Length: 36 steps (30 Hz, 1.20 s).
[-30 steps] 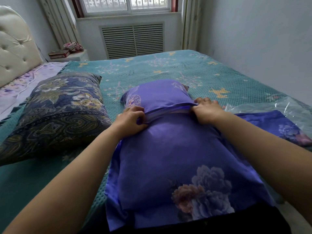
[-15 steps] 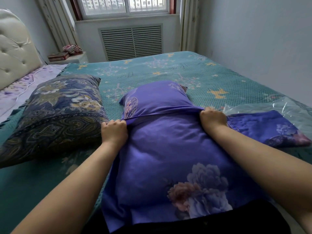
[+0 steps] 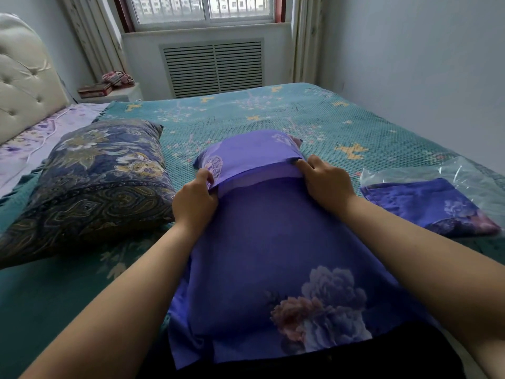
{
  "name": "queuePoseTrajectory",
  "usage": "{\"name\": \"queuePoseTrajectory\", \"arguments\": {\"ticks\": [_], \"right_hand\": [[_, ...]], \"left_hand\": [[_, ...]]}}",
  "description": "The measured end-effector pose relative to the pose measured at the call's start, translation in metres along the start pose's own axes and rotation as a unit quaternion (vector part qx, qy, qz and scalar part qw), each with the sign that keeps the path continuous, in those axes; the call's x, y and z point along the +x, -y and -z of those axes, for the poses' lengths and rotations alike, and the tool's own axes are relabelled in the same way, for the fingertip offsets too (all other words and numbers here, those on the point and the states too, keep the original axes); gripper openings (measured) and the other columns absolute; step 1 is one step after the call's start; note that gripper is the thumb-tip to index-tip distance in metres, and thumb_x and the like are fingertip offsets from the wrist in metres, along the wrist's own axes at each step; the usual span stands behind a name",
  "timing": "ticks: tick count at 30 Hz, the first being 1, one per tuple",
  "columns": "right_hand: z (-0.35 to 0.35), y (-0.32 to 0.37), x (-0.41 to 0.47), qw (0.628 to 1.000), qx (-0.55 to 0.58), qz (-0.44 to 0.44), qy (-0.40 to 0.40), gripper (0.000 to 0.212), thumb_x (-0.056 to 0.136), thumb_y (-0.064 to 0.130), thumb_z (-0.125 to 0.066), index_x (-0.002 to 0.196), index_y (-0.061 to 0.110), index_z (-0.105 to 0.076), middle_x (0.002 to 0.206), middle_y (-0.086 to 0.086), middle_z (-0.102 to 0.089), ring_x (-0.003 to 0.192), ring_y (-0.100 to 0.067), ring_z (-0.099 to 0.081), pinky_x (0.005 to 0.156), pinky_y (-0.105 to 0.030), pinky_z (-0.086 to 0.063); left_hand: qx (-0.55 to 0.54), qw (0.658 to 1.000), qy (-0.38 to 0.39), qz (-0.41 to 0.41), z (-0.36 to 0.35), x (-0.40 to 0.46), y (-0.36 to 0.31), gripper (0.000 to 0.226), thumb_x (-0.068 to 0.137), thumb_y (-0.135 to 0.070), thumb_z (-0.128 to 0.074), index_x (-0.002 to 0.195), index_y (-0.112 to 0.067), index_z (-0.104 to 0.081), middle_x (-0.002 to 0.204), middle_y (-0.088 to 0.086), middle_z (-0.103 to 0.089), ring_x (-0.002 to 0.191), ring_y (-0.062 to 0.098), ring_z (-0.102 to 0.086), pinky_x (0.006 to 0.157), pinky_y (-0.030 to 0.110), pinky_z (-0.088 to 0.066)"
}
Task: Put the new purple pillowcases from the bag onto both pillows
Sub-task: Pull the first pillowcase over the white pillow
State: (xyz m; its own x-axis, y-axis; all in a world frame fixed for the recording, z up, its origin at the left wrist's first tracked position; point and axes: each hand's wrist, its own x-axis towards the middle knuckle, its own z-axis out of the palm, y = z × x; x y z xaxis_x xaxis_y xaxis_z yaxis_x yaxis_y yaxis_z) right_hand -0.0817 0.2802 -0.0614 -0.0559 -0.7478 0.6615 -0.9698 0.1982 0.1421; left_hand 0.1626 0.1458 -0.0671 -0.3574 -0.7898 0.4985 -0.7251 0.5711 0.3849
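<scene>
A pillow in a purple flowered pillowcase (image 3: 273, 255) lies lengthwise on the bed in front of me. Its far end is covered by a lighter purple flap (image 3: 251, 154). My left hand (image 3: 195, 199) pinches the flap's left edge. My right hand (image 3: 326, 181) grips the flap's right edge with curled fingers. A second pillow (image 3: 90, 184) in a dark blue patterned case lies to the left. A folded purple pillowcase (image 3: 429, 205) rests on a clear plastic bag (image 3: 464, 173) at the right.
The bed carries a teal cover (image 3: 259, 113). A tufted cream headboard (image 3: 24, 77) stands at the left. A bedside shelf with books (image 3: 95, 90) sits near the window. A pale wall runs along the bed's right side.
Both hands have shifted along the case's opening edge. The flap is now lifted a little over the pillow's far end, showing a lighter band beneath it.
</scene>
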Motion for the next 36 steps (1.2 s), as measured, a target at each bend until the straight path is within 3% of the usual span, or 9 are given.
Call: {"name": "queuePoseTrajectory", "arguments": {"ticks": [8, 12, 16, 21, 24, 27, 28, 32, 36], "right_hand": [[0.007, -0.025, -0.03, 0.989, -0.028, 0.016, -0.143, 0.041, 0.081, 0.009, -0.045, 0.119, 0.022, -0.051, 0.082, -0.005, -0.068, 0.045, -0.029, -0.059, 0.033, -0.025, -0.034], [-0.004, -0.037, -0.06, 0.998, -0.059, -0.037, 0.002, 0.019, 0.086, 0.006, -0.049, 0.1, 0.015, -0.058, 0.082, -0.013, -0.059, 0.058, -0.034, -0.063, 0.04, -0.037, -0.046], [-0.001, -0.039, -0.069, 0.945, -0.081, -0.2, 0.247, 0.027, 0.095, 0.008, -0.034, 0.113, 0.011, -0.054, 0.114, -0.017, -0.055, 0.1, -0.037, -0.062, 0.076, -0.042, -0.048], [0.009, -0.039, -0.061, 0.847, -0.028, -0.246, 0.471, 0.029, 0.084, 0.019, -0.051, 0.112, 0.017, -0.06, 0.126, -0.011, -0.055, 0.113, -0.031, -0.056, 0.093, -0.041, -0.047], [0.025, -0.029, -0.036, 0.889, -0.043, -0.282, 0.357, 0.04, 0.087, 0.015, -0.048, 0.127, 0.016, -0.052, 0.135, -0.013, -0.046, 0.123, -0.034, -0.046, 0.101, -0.044, -0.035], [0.032, 0.012, -0.001, 0.948, 0.157, -0.248, 0.124, 0.047, 0.09, 0.021, -0.038, 0.136, 0.019, -0.049, 0.138, -0.01, -0.05, 0.125, -0.03, -0.047, 0.105, -0.043, -0.033], [0.031, 0.027, 0.009, 0.938, 0.226, -0.227, 0.129, 0.047, 0.093, 0.029, -0.036, 0.138, 0.02, -0.047, 0.141, -0.006, -0.049, 0.129, -0.027, -0.045, 0.108, -0.045, -0.031], [-0.004, 0.033, -0.009, 0.876, 0.217, -0.295, 0.314, 0.065, 0.093, 0.062, -0.025, 0.149, 0.029, -0.021, 0.159, 0.005, -0.013, 0.145, -0.022, -0.017, 0.112, -0.058, -0.01], [-0.021, -0.006, -0.069, 0.728, 0.301, -0.517, 0.336, 0.1, 0.078, 0.078, -0.042, 0.146, 0.006, -0.029, 0.152, -0.016, -0.03, 0.139, -0.03, -0.032, 0.115, -0.037, -0.022]], "left_hand": [[0.056, 0.975, -0.12, -0.181, 0.004, -0.031, 0.019, 0.011, 0.074, -0.021, -0.049, 0.068, -0.011, -0.052, 0.066, 0.008, -0.055, 0.065, 0.032, -0.055, 0.055, 0.036, -0.042], [0.091, 0.973, -0.077, -0.197, -0.011, -0.052, 0.034, 0.015, 0.079, -0.024, -0.049, 0.07, -0.013, -0.053, 0.075, 0.007, -0.055, 0.073, 0.033, -0.053, 0.061, 0.038, -0.043], [0.032, 0.993, 0.02, -0.116, -0.016, -0.057, 0.035, 0.01, 0.081, -0.017, -0.052, 0.082, -0.008, -0.056, 0.099, 0.012, -0.057, 0.087, 0.037, -0.054, 0.065, 0.041, -0.047], [0.193, 0.926, 0.322, -0.029, 0.005, -0.046, 0.03, 0.021, 0.086, -0.016, -0.047, 0.106, -0.015, -0.049, 0.119, 0.011, -0.056, 0.106, 0.034, -0.058, 0.081, 0.041, -0.046], [0.329, 0.888, 0.322, -0.007, 0.024, -0.035, 0.005, 0.033, 0.088, -0.016, -0.044, 0.119, -0.018, -0.056, 0.126, 0.005, -0.059, 0.115, 0.026, -0.057, 0.086, 0.035, -0.047], [0.166, 0.981, 0.081, -0.064, 0.017, -0.027, -0.042, 0.034, 0.091, -0.021, -0.043, 0.124, -0.018, -0.049, 0.125, 0.01, -0.057, 0.115, 0.031, -0.054, 0.089, 0.039, -0.045], [0.057, 0.993, 0.049, -0.088, 0.009, -0.026, -0.055, 0.042, 0.09, -0.032, -0.045, 0.131, -0.02, -0.046, 0.132, 0.011, -0.053, 0.121, 0.032, -0.05, 0.095, 0.042, -0.042], [-0.063, 0.961, 0.267, 0.038, -0.032, -0.039, -0.045, 0.067, 0.087, -0.069, -0.032, 0.146, -0.046, -0.012, 0.159, -0.012, -0.002, 0.146, 0.027, -0.002, 0.109, 0.064, -0.013], [-0.074, 0.939, 0.292, 0.166, -0.053, -0.054, 0.0, 0.096, 0.067, -0.088, -0.029, 0.148, -0.042, -0.005, 0.16, -0.003, 0.004, 0.146, 0.033, -0.002, 0.115, 0.056, -0.006]]}}
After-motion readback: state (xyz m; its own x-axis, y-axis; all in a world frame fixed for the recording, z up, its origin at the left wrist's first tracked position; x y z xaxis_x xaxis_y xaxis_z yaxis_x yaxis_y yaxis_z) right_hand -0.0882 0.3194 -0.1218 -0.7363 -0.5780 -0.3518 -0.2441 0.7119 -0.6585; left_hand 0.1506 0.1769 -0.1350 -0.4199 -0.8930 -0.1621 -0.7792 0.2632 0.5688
